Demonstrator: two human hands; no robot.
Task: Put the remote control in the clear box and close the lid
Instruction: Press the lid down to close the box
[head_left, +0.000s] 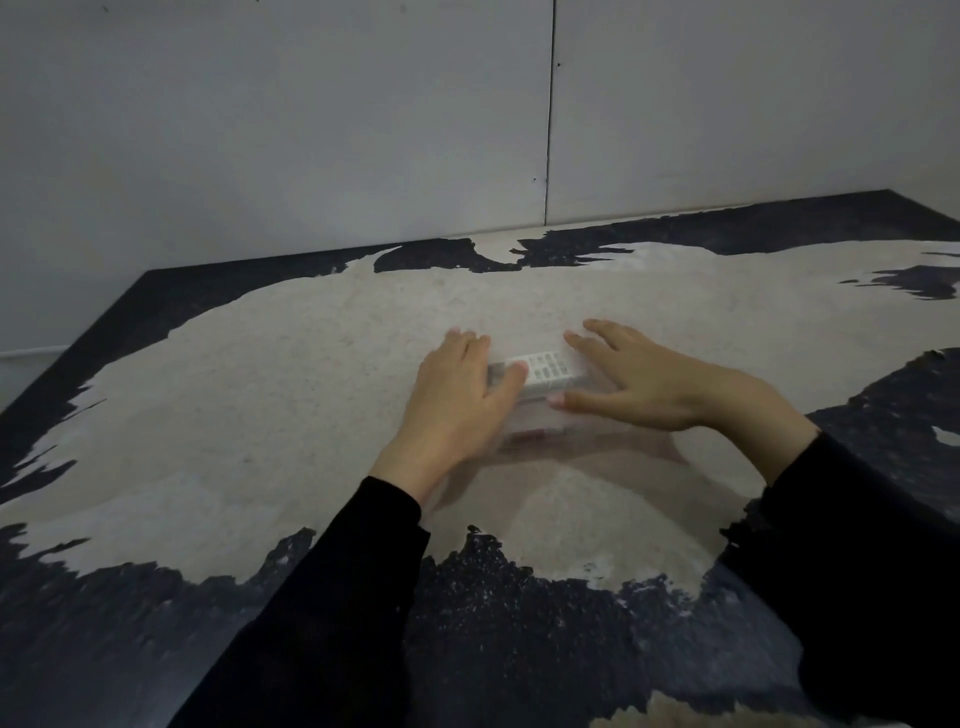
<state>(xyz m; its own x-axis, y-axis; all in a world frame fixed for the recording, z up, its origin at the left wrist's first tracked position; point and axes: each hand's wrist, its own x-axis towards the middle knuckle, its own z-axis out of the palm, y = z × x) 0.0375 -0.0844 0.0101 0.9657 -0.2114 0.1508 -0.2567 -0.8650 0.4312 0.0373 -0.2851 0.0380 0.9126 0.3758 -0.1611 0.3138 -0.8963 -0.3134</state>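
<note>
A white remote control (550, 370) with rows of buttons lies inside a clear box (540, 431) in the middle of the table. My left hand (457, 400) lies flat over the box's left part, its thumb across the remote's left end. My right hand (649, 384) lies flat over the right part, fingers spread, thumb pointing left along the box's top. Both palms hide most of the clear lid, so its edges are hard to make out. Black sleeves cover both forearms.
The table (260, 405) has a worn top, pale in the middle with dark speckled patches around its edges. A grey wall (311, 130) stands right behind the table's far edge.
</note>
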